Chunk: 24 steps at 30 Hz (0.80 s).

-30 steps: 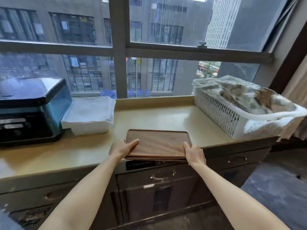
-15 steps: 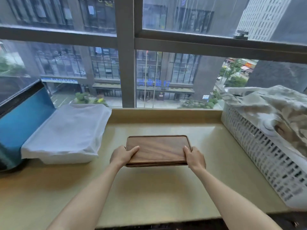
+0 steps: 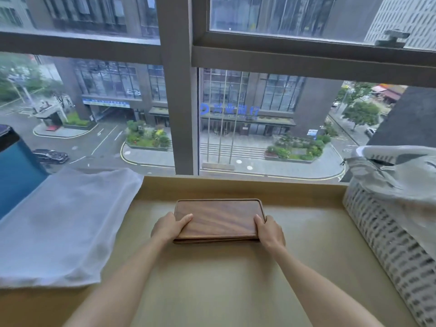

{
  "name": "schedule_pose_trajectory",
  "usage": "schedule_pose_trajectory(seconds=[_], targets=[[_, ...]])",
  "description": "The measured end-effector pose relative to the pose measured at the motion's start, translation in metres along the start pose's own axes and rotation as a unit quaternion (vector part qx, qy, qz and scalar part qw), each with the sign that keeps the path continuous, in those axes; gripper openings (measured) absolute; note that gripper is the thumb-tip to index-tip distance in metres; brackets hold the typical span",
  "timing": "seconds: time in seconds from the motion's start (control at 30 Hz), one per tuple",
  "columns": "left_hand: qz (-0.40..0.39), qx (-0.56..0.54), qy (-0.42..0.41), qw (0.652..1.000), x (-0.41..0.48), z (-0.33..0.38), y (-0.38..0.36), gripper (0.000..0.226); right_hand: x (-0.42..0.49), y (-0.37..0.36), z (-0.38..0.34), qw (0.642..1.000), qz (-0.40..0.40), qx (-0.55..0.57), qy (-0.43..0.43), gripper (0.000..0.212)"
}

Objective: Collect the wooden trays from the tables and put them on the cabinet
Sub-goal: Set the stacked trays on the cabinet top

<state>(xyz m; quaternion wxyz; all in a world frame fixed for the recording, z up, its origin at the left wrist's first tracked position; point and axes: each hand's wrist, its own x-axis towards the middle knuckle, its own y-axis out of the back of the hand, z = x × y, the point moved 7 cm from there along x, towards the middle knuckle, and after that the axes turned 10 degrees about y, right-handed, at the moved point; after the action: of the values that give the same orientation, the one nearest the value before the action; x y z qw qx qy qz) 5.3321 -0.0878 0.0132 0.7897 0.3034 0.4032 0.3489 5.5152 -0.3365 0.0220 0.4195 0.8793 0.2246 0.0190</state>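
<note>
Evidently the wooden trays (image 3: pixel 218 219), a small stack of at least two, sat low over the cabinet top (image 3: pixel 212 279) near the window, between a folded white cloth (image 3: pixel 63 223) and a white basket (image 3: pixel 387 237). The left hand (image 3: pixel 168 228) and right hand (image 3: pixel 269 233) each clasped a short end, thumbs on top. The placing step looked nearly finished; whether the stack already rested on the surface I could not tell, and next both hands would need to let go.
</note>
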Motion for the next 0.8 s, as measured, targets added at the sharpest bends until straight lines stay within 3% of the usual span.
schedule_pose_trajectory(seconds=[0.17, 0.33, 0.8], targets=[[-0.008, 0.008, -0.025, 1.0, 0.026, 0.022, -0.001, 0.053, 0.027, -0.001, -0.004, 1.0, 0.002, -0.031, -0.001, 0.048], [-0.009, 0.044, -0.009, 0.999, 0.045, 0.032, -0.004, 0.063, 0.043, 0.001, -0.008, 0.998, 0.003, -0.068, 0.009, 0.05], [0.012, 0.074, -0.012, 0.997, 0.056, 0.047, 0.001, 0.064, 0.053, 0.002, -0.016, 0.991, -0.019, -0.128, 0.023, 0.048]])
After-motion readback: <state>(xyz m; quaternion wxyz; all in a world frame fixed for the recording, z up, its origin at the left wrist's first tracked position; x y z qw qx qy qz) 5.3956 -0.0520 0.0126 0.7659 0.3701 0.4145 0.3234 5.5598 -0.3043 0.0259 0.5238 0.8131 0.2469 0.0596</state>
